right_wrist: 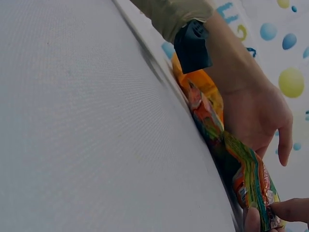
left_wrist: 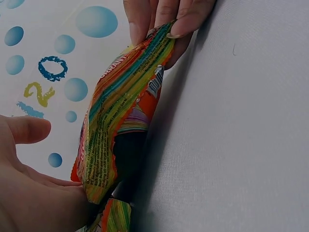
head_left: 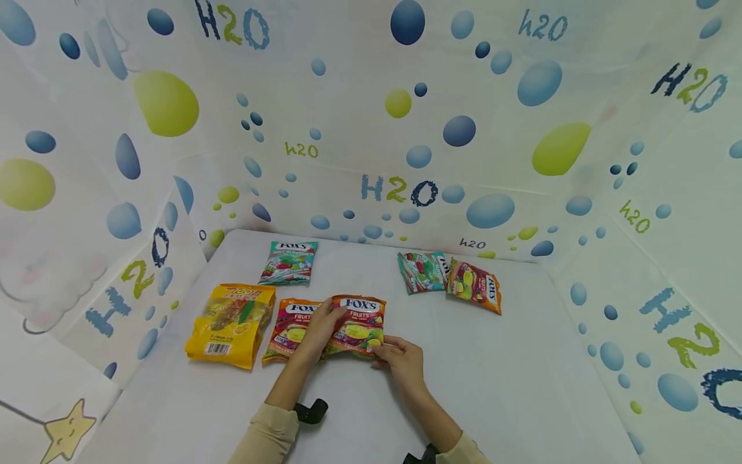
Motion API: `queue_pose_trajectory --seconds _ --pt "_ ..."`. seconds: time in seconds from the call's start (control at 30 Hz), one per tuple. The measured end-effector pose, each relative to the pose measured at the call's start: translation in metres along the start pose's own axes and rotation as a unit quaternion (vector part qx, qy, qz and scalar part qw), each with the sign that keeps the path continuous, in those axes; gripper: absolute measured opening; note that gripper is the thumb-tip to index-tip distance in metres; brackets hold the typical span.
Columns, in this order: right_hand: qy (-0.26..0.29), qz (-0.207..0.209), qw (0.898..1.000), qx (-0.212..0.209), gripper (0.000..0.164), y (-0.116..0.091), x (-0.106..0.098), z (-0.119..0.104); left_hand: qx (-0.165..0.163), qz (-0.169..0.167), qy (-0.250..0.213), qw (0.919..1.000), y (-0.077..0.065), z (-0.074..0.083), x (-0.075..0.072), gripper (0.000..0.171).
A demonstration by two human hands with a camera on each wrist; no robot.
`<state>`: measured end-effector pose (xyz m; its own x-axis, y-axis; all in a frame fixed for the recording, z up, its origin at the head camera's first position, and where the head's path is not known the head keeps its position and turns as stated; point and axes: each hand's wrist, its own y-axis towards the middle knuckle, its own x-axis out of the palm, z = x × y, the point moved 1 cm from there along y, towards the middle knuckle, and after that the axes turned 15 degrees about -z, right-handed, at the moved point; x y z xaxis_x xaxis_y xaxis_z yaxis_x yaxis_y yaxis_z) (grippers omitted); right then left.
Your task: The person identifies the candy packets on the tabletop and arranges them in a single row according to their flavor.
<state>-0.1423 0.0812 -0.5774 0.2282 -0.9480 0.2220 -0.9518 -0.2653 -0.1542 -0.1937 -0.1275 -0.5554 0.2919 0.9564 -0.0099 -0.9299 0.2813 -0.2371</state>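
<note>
My right hand (head_left: 406,366) pinches the lower right corner of a red-and-orange Fox's Fruits candy bag (head_left: 356,325), thumb in front and fingers behind. Across that bag's left edge lies my left hand (head_left: 317,330); in the left wrist view its thumb (left_wrist: 34,129) stands away from the bag (left_wrist: 108,128), while the other fingers are partly hidden beside it. A second Fox's Fruits bag (head_left: 288,330) lies just to the left, partly covered by the left hand and wrist. Left of that is a larger yellow candy bag (head_left: 228,328).
Behind, a teal Fox's bag (head_left: 288,263) lies at the back left. Another teal bag (head_left: 422,272) touches a red Fox's Fruits bag (head_left: 474,285) at the back right. The white table (head_left: 493,386) is enclosed by patterned walls (head_left: 348,129).
</note>
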Motion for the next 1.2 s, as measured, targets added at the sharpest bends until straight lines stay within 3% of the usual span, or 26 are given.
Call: queue_pose_trajectory --seconds 0.3,0.57,0.83,1.2 --pt "-0.020 0.001 1.000 0.008 0.038 0.001 -0.003 0.004 -0.017 0.002 0.009 0.9998 -0.002 0.003 0.001 0.076" --pt "-0.067 0.010 0.998 0.002 0.036 0.001 -0.002 0.003 -0.012 0.007 0.002 0.9999 -0.004 0.007 0.003 0.074" --pt "-0.163 0.036 0.986 -0.015 0.031 -0.001 -0.003 0.000 -0.019 0.012 0.055 0.9983 -0.010 0.015 0.008 0.075" --pt "-0.215 0.030 0.976 -0.023 0.029 -0.002 -0.009 0.001 -0.032 0.027 0.075 0.9963 -0.012 0.019 0.011 0.083"
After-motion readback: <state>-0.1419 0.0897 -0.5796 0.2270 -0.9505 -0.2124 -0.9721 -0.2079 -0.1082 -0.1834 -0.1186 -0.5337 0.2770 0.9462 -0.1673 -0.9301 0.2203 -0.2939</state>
